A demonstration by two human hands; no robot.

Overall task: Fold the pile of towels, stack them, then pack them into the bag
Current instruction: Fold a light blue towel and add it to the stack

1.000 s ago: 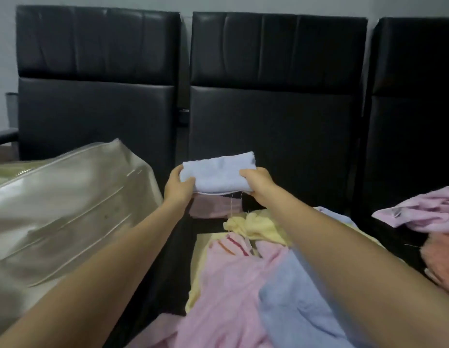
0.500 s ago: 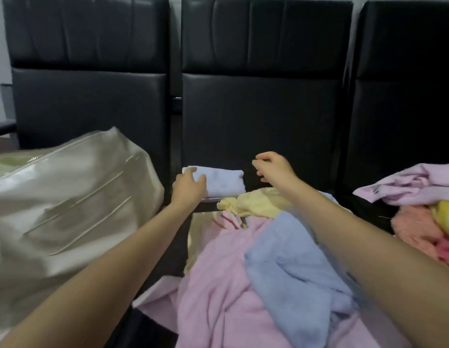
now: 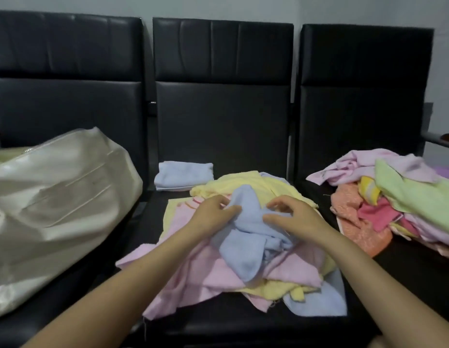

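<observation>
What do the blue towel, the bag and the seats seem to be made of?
Blue towel: soft terry-like cloth, matte and fuzzy. Bag: probably glossy faux leather or coated fabric, cream, with sheen. Seats: black leather or vinyl, smooth, faintly shiny, creased.

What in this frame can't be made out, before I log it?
- Bag, head view: its opening and inside are turned away; the left edge cuts it off.
- Middle pile: towels under the blue towel are covered, so no count.
- Right pile: cut by the right edge.
- Left hand and right hand: fingertips sunk in blue cloth, exact grip unclear.
- Folded towel: layers too small to count.
</observation>
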